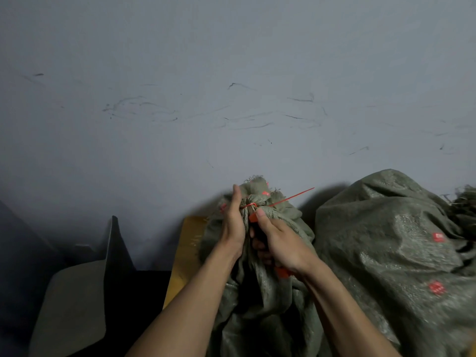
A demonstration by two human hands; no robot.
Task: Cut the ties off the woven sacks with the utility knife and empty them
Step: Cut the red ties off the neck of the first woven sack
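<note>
A grey-green woven sack (260, 292) stands in front of me, its neck gathered and bound by a red zip tie (283, 200) whose tail sticks out to the right. My left hand (234, 222) grips the bunched neck just below the tie. My right hand (278, 243) holds a utility knife (253, 217) with a dark and orange handle. The knife's tip sits at the tie, and my thumb lies along the handle. The blade itself is barely visible.
A second, fuller woven sack (391, 243) with red marks lies to the right. A brown cardboard box (185, 251) stands behind the sack on the left. A grey chair (74, 305) is at the lower left. A scuffed grey wall (231, 99) fills the background.
</note>
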